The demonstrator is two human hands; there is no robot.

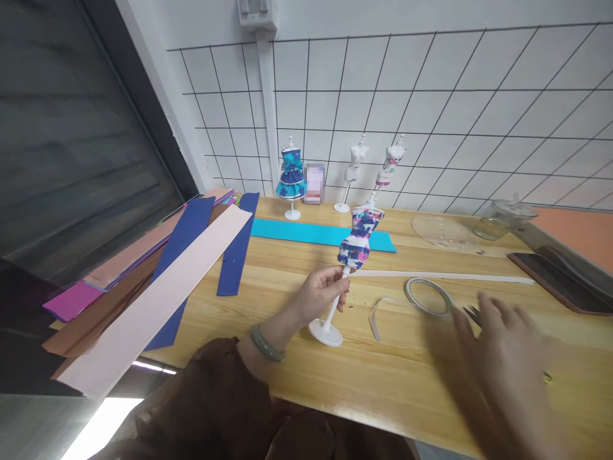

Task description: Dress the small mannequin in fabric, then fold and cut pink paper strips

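My left hand [325,294] is closed round the white pole of a miniature dress form [360,239]. The form leans to the right, its torso patched with blue, white and pink, and its round white base [325,333] is at or just above the tabletop. My right hand [507,351] is low over the table at the right, smeared by motion. Dark pointed metal tips [473,314] show beside its fingers; the rest of that tool is mostly hidden, so I cannot tell whether it is gripped. A roll of narrow white tape [428,296] and a loose curled strip [376,321] lie between the hands.
Long coloured paper strips [158,300] are piled at the left, some past the table edge. A turquoise strip [306,232] lies behind my left hand. A dressed form [292,172] and two barer forms [354,167] stand by the wall. A dark phone-like slab [560,281] and glass jar [502,220] are at right.
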